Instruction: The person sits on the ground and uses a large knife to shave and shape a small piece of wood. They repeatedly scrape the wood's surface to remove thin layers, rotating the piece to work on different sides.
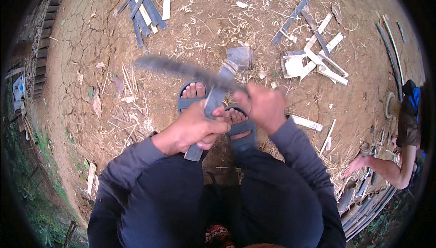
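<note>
My left hand (191, 127) is closed round a grey split piece of bamboo (215, 99), held at a slant between my knees with its far end pointing away from me. My right hand (265, 107) grips a long dark machete (177, 68), whose handle is hidden in the fingers. The blade is smeared by motion and reaches left across the upper part of the bamboo; whether it touches the wood I cannot tell. Beneath are my feet in dark sandals (242, 134). A short bamboo stump (240, 57) lies just beyond the bamboo's far end.
Split bamboo slats (144, 9) lie piled at the far left, with pale and dark offcuts (324, 59) at the far right. Curled shavings litter the dirt ground (190, 30). At the right edge, another person's arm (386, 168) reaches in near long bamboo poles (370, 214).
</note>
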Demonstrator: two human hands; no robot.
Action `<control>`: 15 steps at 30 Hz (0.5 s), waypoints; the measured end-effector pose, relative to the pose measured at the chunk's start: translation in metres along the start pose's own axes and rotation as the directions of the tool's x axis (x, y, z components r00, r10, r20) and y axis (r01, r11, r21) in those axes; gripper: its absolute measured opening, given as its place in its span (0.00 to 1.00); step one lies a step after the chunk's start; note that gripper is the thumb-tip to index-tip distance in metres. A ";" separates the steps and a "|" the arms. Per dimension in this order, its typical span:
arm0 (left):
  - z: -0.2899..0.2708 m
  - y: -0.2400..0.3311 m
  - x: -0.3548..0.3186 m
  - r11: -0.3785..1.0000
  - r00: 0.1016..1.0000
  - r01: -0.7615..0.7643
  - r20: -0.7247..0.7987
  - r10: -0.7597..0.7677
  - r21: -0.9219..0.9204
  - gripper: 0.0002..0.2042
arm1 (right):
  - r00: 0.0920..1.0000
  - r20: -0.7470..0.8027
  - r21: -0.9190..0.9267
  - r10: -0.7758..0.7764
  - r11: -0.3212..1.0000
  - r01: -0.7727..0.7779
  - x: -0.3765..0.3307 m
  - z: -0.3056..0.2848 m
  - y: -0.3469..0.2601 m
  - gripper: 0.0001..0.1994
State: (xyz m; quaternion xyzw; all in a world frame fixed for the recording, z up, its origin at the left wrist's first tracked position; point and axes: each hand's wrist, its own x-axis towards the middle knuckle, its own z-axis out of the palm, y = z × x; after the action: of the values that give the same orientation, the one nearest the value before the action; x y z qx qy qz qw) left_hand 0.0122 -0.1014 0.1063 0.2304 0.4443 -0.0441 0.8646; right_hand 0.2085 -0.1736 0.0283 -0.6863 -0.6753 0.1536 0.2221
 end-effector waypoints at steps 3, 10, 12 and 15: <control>-0.004 -0.001 -0.007 0.998 0.998 0.068 -0.019 -0.068 -0.010 0.16 | 0.991 -0.028 0.050 -0.128 0.990 0.129 -0.003 -0.004 -0.010 0.29; 0.004 0.008 -0.017 0.996 0.996 0.026 0.081 -0.033 0.086 0.17 | 0.995 0.098 -0.016 -0.021 1.000 0.023 -0.014 -0.013 -0.014 0.22; 0.000 0.006 -0.015 0.999 0.985 0.033 0.166 -0.038 0.032 0.17 | 0.971 0.097 0.024 0.220 0.974 -0.223 -0.010 0.002 0.008 0.29; -0.005 0.004 -0.009 0.997 0.993 0.022 0.122 -0.013 -0.078 0.16 | 0.902 0.056 0.242 0.429 0.870 -0.429 -0.009 -0.002 0.022 0.28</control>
State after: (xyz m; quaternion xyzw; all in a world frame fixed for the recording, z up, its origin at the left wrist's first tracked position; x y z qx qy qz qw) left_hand 0.0044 -0.0973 0.1125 0.1890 0.3945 -0.0480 0.8980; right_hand 0.2279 -0.1824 0.0181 -0.7857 -0.4816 0.2824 0.2665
